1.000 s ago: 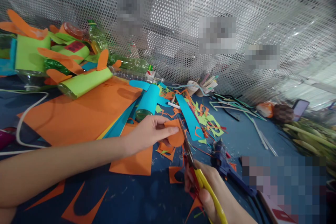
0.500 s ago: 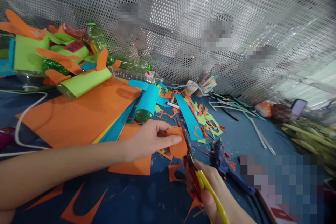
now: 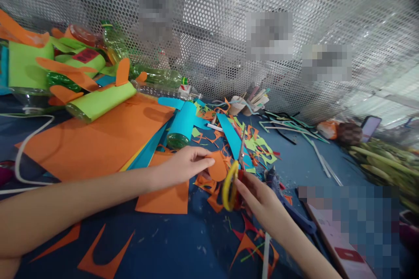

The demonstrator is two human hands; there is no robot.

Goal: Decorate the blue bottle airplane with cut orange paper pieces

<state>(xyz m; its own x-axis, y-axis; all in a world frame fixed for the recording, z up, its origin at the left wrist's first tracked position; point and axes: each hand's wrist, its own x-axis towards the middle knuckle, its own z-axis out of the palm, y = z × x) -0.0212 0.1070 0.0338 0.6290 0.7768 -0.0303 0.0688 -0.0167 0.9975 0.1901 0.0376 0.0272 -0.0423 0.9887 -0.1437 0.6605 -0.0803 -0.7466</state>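
My left hand pinches a small rounded piece of orange paper above the blue table. My right hand holds yellow-and-red-handled scissors, their blades pointing up and away, just right of the orange piece and apart from it. Orange offcuts lie under both hands.
A large orange sheet and a teal-wrapped bottle lie left of centre. Green-and-orange bottle planes stand at the far left. Paper scraps, a blue glue gun, a white cable and green stalks surround. A perforated metal wall closes the back.
The scissors have left the orange piece and swung upright, handles now toward the left. My left hand still grips the orange piece, shifted slightly up and left.
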